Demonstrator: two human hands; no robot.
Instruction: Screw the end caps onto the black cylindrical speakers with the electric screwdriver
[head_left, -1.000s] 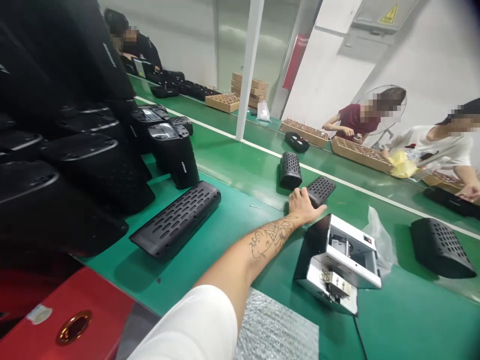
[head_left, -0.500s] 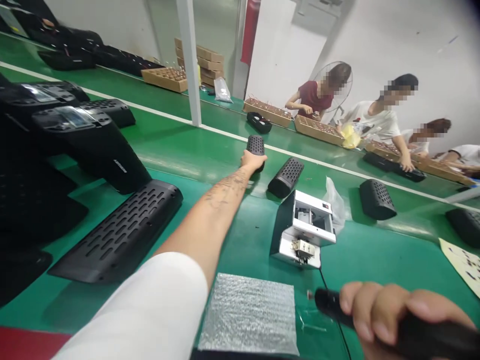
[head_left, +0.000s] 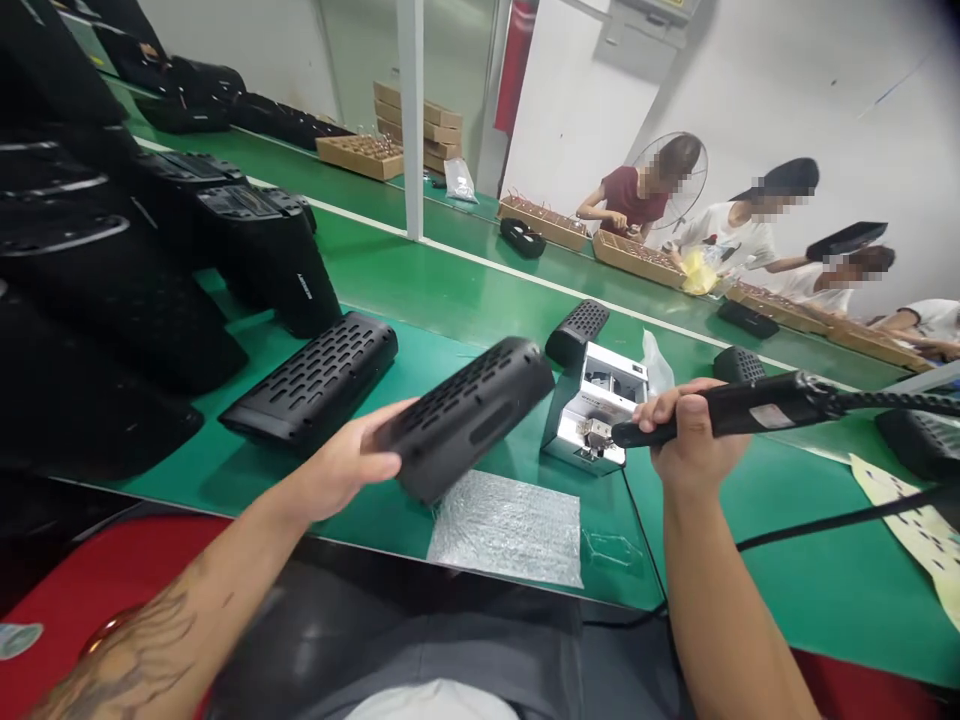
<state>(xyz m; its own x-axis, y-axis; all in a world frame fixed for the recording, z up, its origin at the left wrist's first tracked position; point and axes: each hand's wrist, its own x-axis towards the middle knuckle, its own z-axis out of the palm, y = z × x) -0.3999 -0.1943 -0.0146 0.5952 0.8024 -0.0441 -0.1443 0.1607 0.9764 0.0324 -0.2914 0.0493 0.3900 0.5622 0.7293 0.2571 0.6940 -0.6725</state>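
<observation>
My left hand (head_left: 341, 470) is closed on one end of a black perforated speaker housing (head_left: 472, 415), held tilted above the green bench and partly over a silvery foam sheet (head_left: 517, 530). My right hand (head_left: 694, 440) grips a black electric screwdriver (head_left: 765, 408) with a coiled cord. Its tip end points left, at the front of a small white screw feeder (head_left: 592, 400); whether it touches, I cannot tell. Left of my left hand, another perforated speaker housing (head_left: 315, 375) lies on the bench.
Large black cases (head_left: 270, 250) crowd the left side. More housings sit on the green conveyor (head_left: 480, 285) beyond the feeder. A dark cable (head_left: 832, 520) crosses at right, near a yellow sheet (head_left: 907, 530). Several co-workers sit across the line beside cardboard trays (head_left: 637, 258).
My left hand has brought the speaker housing from the conveyor back toward me, over the bench. My right hand has moved the screwdriver up and forward to the screw feeder.
</observation>
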